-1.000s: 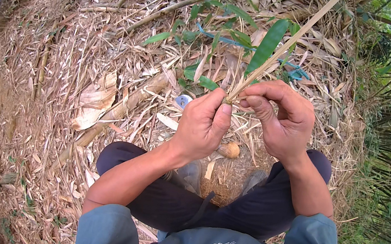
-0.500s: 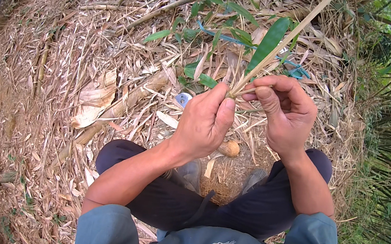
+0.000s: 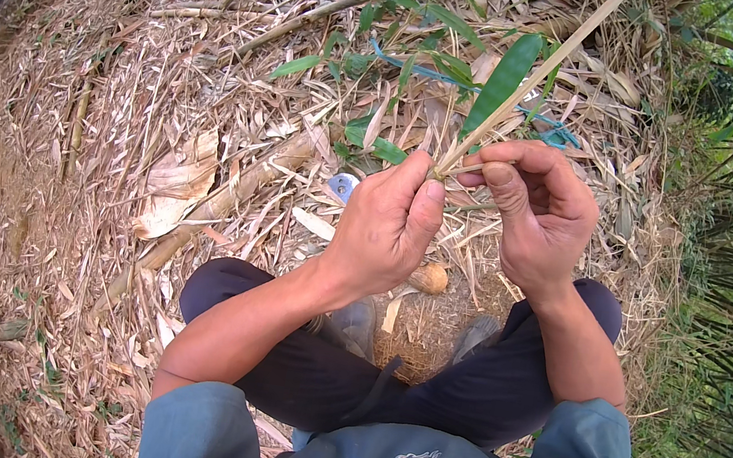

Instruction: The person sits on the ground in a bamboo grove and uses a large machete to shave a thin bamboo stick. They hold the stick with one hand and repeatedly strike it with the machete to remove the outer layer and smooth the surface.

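Note:
My left hand is closed, thumb on top, around the lower end of a pale bamboo strip. The strip slants up and to the right, out of the picture's top edge. A knot or bend in thin pale fibre shows at the left thumb tip. Just to the right, my right hand pinches a thin pale end of strip between thumb and forefinger; its other fingers are curled. A long green leaf stands beside the bamboo strip; whether it is attached is unclear.
Dry bamboo leaves litter the ground. Beyond my hands lie a blue cord and green leaves. A metal piece with holes and a rounded wooden end show around my left hand. A bamboo pole lies left; green plants grow at right.
Almost everything is as before. My right hand has shifted very slightly to the right, and a little more of the thin strip end shows between the hands.

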`<action>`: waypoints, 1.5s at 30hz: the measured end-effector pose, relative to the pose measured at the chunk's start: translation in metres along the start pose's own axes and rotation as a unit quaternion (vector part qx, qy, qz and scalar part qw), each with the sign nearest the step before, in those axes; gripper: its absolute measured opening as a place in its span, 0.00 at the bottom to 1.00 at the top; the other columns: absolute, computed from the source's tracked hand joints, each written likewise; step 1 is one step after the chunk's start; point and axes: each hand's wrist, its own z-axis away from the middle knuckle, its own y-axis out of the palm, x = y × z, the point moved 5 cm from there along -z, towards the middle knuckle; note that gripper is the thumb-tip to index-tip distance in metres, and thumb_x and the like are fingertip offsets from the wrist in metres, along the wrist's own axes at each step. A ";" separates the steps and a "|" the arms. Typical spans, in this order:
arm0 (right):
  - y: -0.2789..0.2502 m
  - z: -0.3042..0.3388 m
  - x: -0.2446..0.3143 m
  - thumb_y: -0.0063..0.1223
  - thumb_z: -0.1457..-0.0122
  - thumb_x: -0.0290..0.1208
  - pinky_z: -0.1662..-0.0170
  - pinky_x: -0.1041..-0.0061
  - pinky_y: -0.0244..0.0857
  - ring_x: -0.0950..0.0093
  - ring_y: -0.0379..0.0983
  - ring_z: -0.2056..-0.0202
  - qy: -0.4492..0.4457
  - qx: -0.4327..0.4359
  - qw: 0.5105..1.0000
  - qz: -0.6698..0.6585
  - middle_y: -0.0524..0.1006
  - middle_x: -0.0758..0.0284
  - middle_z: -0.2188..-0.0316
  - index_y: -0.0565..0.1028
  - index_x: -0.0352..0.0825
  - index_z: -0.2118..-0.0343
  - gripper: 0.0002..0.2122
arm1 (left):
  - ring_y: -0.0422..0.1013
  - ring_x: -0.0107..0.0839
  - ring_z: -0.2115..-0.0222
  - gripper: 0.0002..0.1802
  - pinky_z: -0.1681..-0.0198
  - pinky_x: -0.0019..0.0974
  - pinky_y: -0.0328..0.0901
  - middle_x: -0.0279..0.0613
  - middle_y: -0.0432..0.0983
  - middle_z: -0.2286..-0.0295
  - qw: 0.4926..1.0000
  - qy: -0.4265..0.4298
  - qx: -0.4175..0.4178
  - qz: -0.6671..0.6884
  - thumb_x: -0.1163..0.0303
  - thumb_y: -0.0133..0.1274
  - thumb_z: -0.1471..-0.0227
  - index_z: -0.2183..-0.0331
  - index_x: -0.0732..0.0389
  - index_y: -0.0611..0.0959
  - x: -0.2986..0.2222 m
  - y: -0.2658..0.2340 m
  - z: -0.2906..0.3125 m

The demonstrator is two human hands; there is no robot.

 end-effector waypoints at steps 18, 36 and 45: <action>-0.001 -0.001 -0.001 0.61 0.40 0.21 0.64 0.80 0.75 0.76 0.83 0.68 0.018 0.017 0.999 0.025 0.83 0.63 0.69 0.80 0.27 0.63 0.05 | 0.66 0.50 0.79 0.14 0.75 0.47 0.60 0.51 0.66 0.81 1.000 -0.007 -0.002 -0.015 0.64 0.44 0.34 0.67 0.65 0.70 -0.001 0.000 0.002; -0.007 -0.013 0.025 0.68 0.47 0.24 0.71 0.78 0.71 0.76 0.79 0.75 -0.084 0.092 0.951 0.284 0.82 0.65 0.73 0.82 0.32 0.67 0.06 | 0.70 0.60 0.77 0.11 0.74 0.54 0.63 0.56 0.70 0.78 0.986 0.049 0.000 -0.162 0.68 0.49 0.38 0.68 0.64 0.70 -0.010 -0.006 -0.004; -0.003 -0.011 0.023 0.66 0.46 0.23 0.76 0.77 0.67 0.75 0.77 0.79 -0.012 0.102 0.953 0.287 0.80 0.63 0.77 0.79 0.30 0.70 0.05 | 0.71 0.58 0.77 0.11 0.77 0.53 0.64 0.54 0.70 0.77 0.972 0.064 0.016 -0.224 0.68 0.49 0.39 0.68 0.65 0.69 -0.009 -0.003 -0.001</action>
